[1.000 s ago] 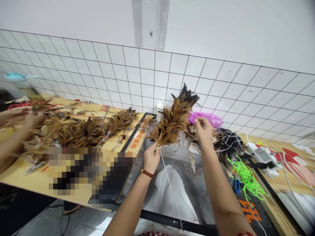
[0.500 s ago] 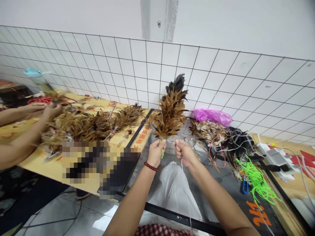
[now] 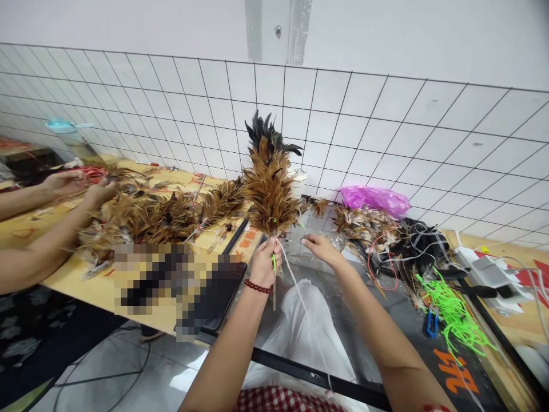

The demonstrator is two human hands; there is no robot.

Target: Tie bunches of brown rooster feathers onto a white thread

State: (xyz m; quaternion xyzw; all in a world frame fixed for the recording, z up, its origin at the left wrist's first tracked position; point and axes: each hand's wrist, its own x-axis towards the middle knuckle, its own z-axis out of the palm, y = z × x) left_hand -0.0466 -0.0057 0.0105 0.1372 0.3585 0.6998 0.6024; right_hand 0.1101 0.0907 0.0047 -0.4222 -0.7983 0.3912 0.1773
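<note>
Left hand (image 3: 264,266) gripping the feather bundle (image 3: 271,191), right hand (image 3: 323,250) now loose-fingered, off the white string (image 3: 295,281) it pinched.

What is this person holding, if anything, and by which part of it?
The left hand grips the feather bundle by its lower end, with the dark tip pointing up. The right hand appears to hold nothing.
</note>
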